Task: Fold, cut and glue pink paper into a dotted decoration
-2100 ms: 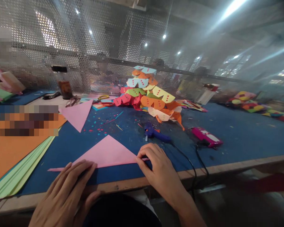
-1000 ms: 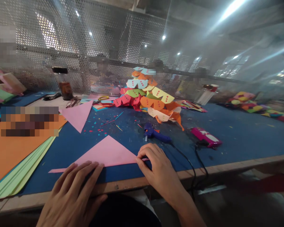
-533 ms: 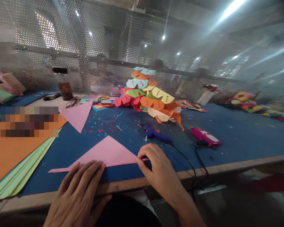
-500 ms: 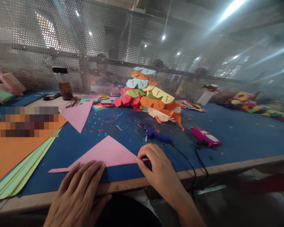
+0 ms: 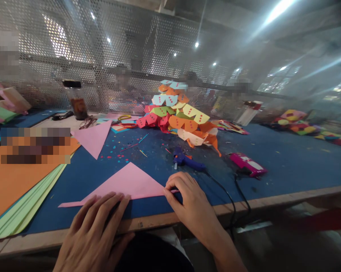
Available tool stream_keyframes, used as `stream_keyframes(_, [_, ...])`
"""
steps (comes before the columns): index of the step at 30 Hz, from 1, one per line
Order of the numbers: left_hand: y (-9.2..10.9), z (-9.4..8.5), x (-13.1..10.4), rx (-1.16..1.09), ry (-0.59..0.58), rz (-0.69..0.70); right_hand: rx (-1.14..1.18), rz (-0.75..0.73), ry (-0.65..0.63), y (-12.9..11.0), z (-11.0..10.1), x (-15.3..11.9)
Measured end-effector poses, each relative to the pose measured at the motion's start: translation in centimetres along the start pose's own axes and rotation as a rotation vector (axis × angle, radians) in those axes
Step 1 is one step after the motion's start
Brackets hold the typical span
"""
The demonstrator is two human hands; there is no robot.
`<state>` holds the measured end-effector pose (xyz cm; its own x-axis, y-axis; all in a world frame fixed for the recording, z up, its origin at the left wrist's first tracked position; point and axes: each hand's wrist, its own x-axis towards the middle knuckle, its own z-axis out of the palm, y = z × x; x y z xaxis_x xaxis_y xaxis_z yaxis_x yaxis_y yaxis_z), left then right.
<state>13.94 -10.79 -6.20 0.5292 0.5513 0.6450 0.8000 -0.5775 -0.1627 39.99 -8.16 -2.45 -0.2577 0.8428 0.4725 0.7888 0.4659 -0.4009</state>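
A pink sheet of paper (image 5: 127,183), folded into a triangle with a narrow strip along its near edge, lies on the blue tabletop close to the front edge. Fingers outstretched, my left hand (image 5: 95,223) rests on the strip's left half and partly covers it. At the triangle's right corner my right hand (image 5: 190,204) pinches the paper between thumb and index finger. The strip's thin ends poke out past the triangle on both sides. Another pink paper triangle (image 5: 93,136) lies farther back to the left, flat and untouched.
A blue glue gun (image 5: 189,160) and a magenta device (image 5: 248,164) with cords lie right of centre. Behind them rises a pile of colourful folded paper pieces (image 5: 184,113). Orange and green sheets (image 5: 37,200) are stacked at left. A dark-capped jar (image 5: 78,102) stands at the back.
The fingers of my left hand have slid slightly to the right along the folded edge. My right hand keeps its pinch in the same place.
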Motion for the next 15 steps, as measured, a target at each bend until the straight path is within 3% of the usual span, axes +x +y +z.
stream_keyframes(15, [0.08,0.21,-0.17,0.007,-0.008,-0.018,0.003,-0.003,-0.007,-0.01,0.01,-0.01])
